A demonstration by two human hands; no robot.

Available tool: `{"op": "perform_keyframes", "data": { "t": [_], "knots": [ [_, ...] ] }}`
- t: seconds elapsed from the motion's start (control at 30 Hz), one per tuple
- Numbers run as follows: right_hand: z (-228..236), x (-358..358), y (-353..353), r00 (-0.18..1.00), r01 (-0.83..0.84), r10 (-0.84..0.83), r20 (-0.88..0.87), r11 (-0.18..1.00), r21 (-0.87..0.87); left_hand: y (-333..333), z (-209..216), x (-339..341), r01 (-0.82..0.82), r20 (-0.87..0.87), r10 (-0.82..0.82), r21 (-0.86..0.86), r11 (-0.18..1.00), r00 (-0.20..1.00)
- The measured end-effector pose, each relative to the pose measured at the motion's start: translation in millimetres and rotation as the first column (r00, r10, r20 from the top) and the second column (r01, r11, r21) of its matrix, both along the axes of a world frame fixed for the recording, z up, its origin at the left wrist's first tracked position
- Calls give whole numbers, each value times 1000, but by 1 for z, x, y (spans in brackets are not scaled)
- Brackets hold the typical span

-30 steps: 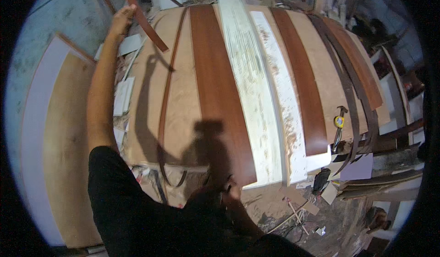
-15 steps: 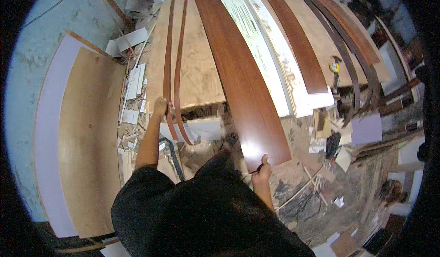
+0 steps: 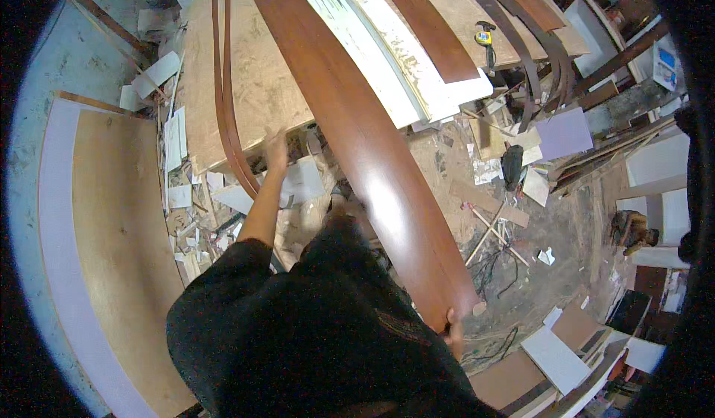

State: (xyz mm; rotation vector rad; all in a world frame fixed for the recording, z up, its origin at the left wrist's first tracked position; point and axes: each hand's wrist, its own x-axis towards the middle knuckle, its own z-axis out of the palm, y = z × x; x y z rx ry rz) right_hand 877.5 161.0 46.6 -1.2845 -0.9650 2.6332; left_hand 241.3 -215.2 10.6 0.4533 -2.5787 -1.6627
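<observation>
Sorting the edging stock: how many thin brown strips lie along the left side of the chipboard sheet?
2. The outer strip and the inner strip run side by side down the chipboard sheet, past its near edge by the left hand. More may be hidden elsewhere.

Plenty of clutter around: a yellow tape measure (image 3: 484,36) is left on the desk (image 3: 253,83), white offcuts (image 3: 175,131) are scattered over the floor (image 3: 521,247), and a pale board (image 3: 112,247) is laid at the left.
</observation>
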Motion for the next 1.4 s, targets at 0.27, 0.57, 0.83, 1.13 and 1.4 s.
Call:
{"op": "perform_keyframes", "data": {
  "t": [0.27, 0.57, 0.83, 1.13, 1.4],
  "knots": [
    [-62, 149, 29, 525, -531, 125, 842, 821, 209, 139, -58, 9, 57, 172, -258, 720, 691, 951],
    [-100, -155, 95, 825, -521, -134, 549, 197, 830, 126, -73, 94, 83, 175, -306, 734, 674, 936],
    [78, -533, -29, 927, -217, 300, 227, -67, 974, 103, 24, 155, 396, -139, -523, 816, 420, 841],
    [62, -517, -54, 950, -22, 311, -17, 120, 993, 76, 28, 121, 215, -2, -552, 923, 320, 834],
    [-23, -370, 3, 990, -62, 130, 49, 92, 994, 81, 98, -37, 224, -107, -266, 859, 460, 958]
  ]
}}
